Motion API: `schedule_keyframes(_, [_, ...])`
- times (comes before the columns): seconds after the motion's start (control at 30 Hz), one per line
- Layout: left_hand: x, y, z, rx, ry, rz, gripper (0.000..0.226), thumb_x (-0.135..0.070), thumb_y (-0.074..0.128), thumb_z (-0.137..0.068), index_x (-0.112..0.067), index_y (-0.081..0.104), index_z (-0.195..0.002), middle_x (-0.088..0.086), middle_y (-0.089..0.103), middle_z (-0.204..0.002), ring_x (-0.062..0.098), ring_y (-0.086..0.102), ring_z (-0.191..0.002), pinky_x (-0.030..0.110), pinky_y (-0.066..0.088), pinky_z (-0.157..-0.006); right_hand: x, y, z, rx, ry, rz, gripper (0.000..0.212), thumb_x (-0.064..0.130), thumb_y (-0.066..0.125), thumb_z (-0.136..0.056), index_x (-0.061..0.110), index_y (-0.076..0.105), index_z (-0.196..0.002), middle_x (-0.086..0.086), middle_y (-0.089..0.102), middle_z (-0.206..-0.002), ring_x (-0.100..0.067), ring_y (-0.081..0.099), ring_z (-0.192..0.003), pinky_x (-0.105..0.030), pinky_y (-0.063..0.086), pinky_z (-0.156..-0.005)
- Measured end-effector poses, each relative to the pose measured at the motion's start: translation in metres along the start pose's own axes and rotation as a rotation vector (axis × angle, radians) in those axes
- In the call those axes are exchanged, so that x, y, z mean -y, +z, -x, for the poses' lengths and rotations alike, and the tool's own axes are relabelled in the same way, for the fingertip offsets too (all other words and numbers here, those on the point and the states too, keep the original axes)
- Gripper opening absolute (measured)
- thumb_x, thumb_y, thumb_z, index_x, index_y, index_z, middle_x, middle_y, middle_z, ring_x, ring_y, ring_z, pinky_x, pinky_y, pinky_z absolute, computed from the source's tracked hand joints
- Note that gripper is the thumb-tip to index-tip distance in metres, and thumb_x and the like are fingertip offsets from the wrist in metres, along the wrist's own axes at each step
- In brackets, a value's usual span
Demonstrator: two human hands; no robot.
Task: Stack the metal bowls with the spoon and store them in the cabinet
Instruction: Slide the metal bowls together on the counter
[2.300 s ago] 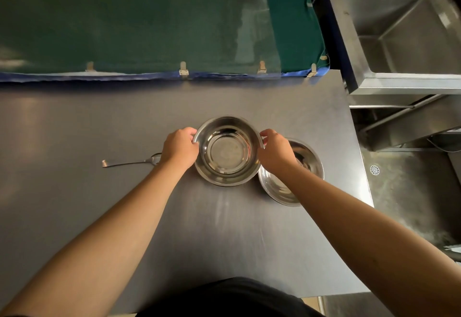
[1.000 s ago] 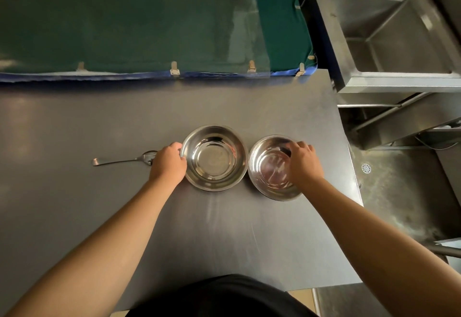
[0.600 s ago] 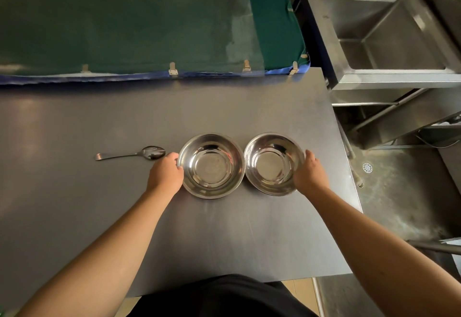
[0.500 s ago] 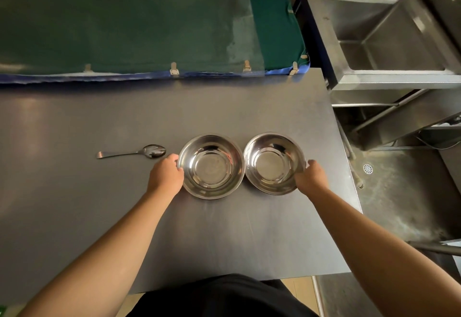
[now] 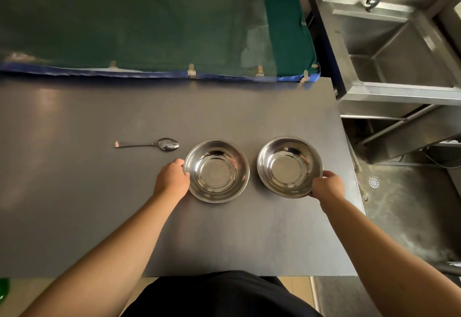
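Note:
Two shiny metal bowls stand open side up on the dark table (image 5: 74,192). My left hand (image 5: 172,179) grips the left rim of the left bowl (image 5: 216,170). My right hand (image 5: 326,186) holds the near right rim of the right bowl (image 5: 289,167), which looks slightly tilted. A small gap separates the two bowls. A metal spoon (image 5: 159,145) lies flat on the table to the left of the left bowl, handle pointing left, untouched by either hand.
A green cloth with a blue hem (image 5: 149,29) hangs along the table's far edge. A steel sink unit (image 5: 389,49) stands to the right, past the table's right edge, with a floor drain (image 5: 373,182) below.
The bowls, stacked-close and touching earlier, now sit apart side by side. My right hand shifted from the right bowl's inside to its near right rim and drew it rightward.

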State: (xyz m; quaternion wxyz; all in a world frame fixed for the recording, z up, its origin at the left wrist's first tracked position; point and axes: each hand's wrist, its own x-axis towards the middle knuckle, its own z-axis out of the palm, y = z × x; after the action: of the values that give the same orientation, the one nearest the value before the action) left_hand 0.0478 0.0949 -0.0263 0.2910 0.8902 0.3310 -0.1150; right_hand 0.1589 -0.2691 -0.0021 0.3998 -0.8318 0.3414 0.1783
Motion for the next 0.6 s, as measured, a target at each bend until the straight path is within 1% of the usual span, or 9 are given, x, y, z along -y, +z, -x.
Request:
schedule_keyframes(0.07, [0.003, -0.001, 0.003, 0.005, 0.002, 0.01, 0.035, -0.017, 0.06, -0.093, -0.011, 0.059, -0.127, 0.008, 0.07, -0.119, 0.032, 0.062, -0.109, 0.037, 0.049, -0.087, 0.003, -0.003, 0.004, 0.003, -0.012, -0.022, 0.055, -0.008, 0.054, -0.081, 0.012, 0.058, -0.132, -0.01, 0.069, -0.085, -0.036, 0.073, -0.079, -0.048, 0.063, -0.078])
schedule_keyframes(0.17, [0.006, -0.002, 0.008, 0.019, 0.005, 0.036, 0.039, -0.027, 0.062, -0.092, -0.013, 0.059, -0.129, 0.007, 0.07, -0.117, 0.031, 0.063, -0.108, 0.036, 0.05, -0.087, 0.01, -0.003, 0.014, 0.017, -0.056, -0.007, 0.054, -0.008, 0.052, -0.08, 0.014, 0.061, -0.128, -0.011, 0.072, -0.091, -0.034, 0.074, -0.079, -0.05, 0.063, -0.078])
schedule_keyframes(0.27, [0.008, -0.004, 0.013, 0.035, 0.013, 0.045, 0.047, -0.038, 0.062, -0.09, -0.016, 0.058, -0.131, 0.005, 0.07, -0.114, 0.031, 0.064, -0.106, 0.037, 0.053, -0.086, 0.018, 0.007, 0.027, 0.057, -0.093, -0.019, 0.051, -0.007, 0.056, -0.082, 0.012, 0.062, -0.129, -0.009, 0.072, -0.089, -0.03, 0.073, -0.075, -0.049, 0.064, -0.077])
schedule_keyframes(0.37, [0.012, -0.006, 0.017, 0.042, 0.033, 0.046, 0.047, -0.039, 0.061, -0.09, -0.016, 0.058, -0.131, 0.004, 0.071, -0.111, 0.029, 0.065, -0.104, 0.036, 0.052, -0.084, 0.025, 0.025, 0.041, 0.102, -0.135, 0.019, 0.052, -0.004, 0.057, -0.083, 0.01, 0.061, -0.132, -0.011, 0.073, -0.094, -0.03, 0.074, -0.074, -0.049, 0.064, -0.076])
schedule_keyframes(0.43, [0.014, -0.007, 0.02, 0.044, 0.044, 0.046, 0.047, -0.039, 0.061, -0.091, -0.016, 0.058, -0.131, 0.003, 0.071, -0.111, 0.028, 0.064, -0.103, 0.034, 0.051, -0.082, 0.028, 0.04, 0.051, 0.139, -0.17, 0.041, 0.049, -0.003, 0.058, -0.083, 0.01, 0.064, -0.13, -0.013, 0.074, -0.096, -0.031, 0.075, -0.074, -0.05, 0.064, -0.073])
schedule_keyframes(0.5, [0.016, -0.009, 0.023, 0.047, 0.058, 0.041, 0.044, -0.039, 0.06, -0.091, -0.017, 0.058, -0.129, 0.001, 0.071, -0.11, 0.027, 0.065, -0.1, 0.032, 0.049, -0.078, 0.031, 0.053, 0.06, 0.166, -0.206, 0.069, 0.045, -0.001, 0.058, -0.083, 0.011, 0.067, -0.126, -0.012, 0.075, -0.092, -0.033, 0.075, -0.073, -0.051, 0.064, -0.071])
schedule_keyframes(0.6, [0.021, -0.012, 0.027, 0.066, 0.073, 0.051, 0.04, -0.039, 0.059, -0.09, -0.018, 0.06, -0.124, -0.001, 0.07, -0.106, 0.024, 0.064, -0.096, 0.032, 0.048, -0.075, 0.034, 0.071, 0.073, 0.19, -0.257, 0.124, 0.039, 0.004, 0.056, -0.081, 0.017, 0.071, -0.115, -0.007, 0.076, -0.079, -0.032, 0.075, -0.068, -0.051, 0.064, -0.067])
